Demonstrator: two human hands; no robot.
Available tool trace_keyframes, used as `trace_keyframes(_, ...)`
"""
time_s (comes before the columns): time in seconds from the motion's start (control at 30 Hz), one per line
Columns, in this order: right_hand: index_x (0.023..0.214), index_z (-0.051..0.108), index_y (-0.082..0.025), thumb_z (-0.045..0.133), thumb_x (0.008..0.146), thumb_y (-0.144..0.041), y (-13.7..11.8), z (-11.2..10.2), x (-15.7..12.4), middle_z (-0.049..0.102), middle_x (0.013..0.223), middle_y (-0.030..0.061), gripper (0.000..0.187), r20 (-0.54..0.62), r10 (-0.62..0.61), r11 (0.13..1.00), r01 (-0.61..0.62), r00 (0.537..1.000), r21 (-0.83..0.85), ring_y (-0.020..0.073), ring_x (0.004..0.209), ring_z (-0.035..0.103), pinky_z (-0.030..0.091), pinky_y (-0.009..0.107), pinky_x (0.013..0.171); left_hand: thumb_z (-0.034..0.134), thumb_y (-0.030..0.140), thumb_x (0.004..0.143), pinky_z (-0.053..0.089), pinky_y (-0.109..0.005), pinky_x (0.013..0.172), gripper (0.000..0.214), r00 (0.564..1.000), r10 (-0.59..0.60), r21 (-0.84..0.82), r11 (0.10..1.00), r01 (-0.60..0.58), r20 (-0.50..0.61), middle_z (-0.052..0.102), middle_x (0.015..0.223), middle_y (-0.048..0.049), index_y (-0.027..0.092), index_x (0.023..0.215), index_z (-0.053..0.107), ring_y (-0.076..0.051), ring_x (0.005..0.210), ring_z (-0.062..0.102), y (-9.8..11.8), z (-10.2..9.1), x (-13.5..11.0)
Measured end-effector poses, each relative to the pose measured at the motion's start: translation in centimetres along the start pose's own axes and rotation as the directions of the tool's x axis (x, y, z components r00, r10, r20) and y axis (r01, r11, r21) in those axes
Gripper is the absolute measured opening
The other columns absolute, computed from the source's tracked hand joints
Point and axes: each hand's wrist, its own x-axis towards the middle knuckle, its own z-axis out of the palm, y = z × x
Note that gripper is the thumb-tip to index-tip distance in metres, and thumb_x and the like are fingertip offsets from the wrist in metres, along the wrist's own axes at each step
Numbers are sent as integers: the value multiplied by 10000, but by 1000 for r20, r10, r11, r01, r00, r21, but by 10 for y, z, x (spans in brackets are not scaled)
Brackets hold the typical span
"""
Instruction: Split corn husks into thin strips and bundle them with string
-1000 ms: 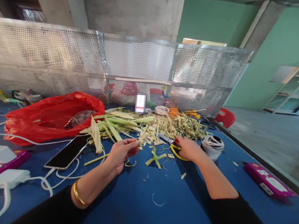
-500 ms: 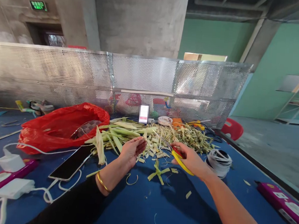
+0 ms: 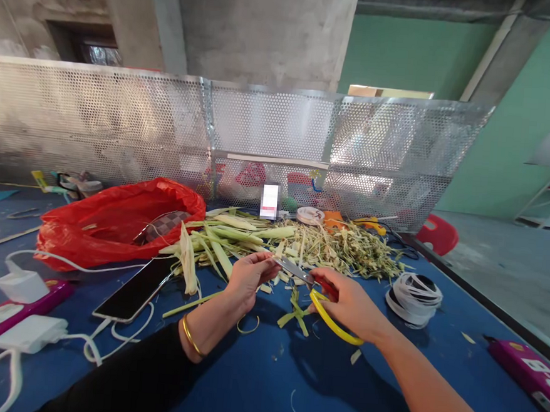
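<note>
My right hand (image 3: 346,302) is closed on a pair of scissors (image 3: 330,318) with yellow and red handles. Their blades point left and reach my left hand's fingertips. My left hand (image 3: 247,278) pinches a small pale piece of corn husk (image 3: 279,250), mostly lost against the scraps behind. Past both hands lies a heap of green and pale husks (image 3: 235,234), with dry shredded bits (image 3: 352,249) piled to the right. On the blue table just below the scissors rests a green husk cross (image 3: 295,314).
At left are a red plastic bag (image 3: 74,242), a phone (image 3: 132,290) on a white cable, and a purple power strip (image 3: 57,291) with white chargers. A roll of white cord (image 3: 413,300) stands at right, near another purple strip (image 3: 527,374). A perforated metal screen (image 3: 271,124) closes the back.
The scissors have moved left, so their blades now meet the fingertips of my left hand. The view has shifted slightly, and the table things stay in place.
</note>
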Motion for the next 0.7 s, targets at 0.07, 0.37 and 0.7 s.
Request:
trace_keyframes(0.07, 1088, 596, -231, 712, 681, -374, 0, 0, 0, 633, 850, 15, 446, 7, 23, 999, -23, 1000, -23, 190, 717, 570, 474, 320, 655, 667, 42, 730, 556, -195, 628, 104, 1000, 10, 10, 1000, -10, 10, 681, 629, -46, 110, 662, 626, -117, 598, 671, 0, 1, -2)
trace_keyframes(0.37, 1150, 626, -228, 706, 693, -412, 1, -3, 0, 665, 1023, 49, 498, 16, 29, 998, -28, 999, -53, 210, 826, 605, 483, 329, 760, 690, 48, 712, 547, -188, 592, 83, 1000, 19, 41, 999, -18, -21, 692, 633, -62, 100, 684, 632, -125, 579, 674, 0, 1, 1)
trace_keyframes(0.7, 1070, 644, -209, 604, 764, -326, 6, -4, 3, 699, 907, 25, 330, -56, 0, 997, -4, 998, -83, 205, 799, 640, 497, 300, 719, 683, 58, 730, 545, -190, 585, 61, 999, -12, 58, 998, 14, -42, 694, 624, -51, 103, 758, 654, -114, 561, 668, 2, 0, 2)
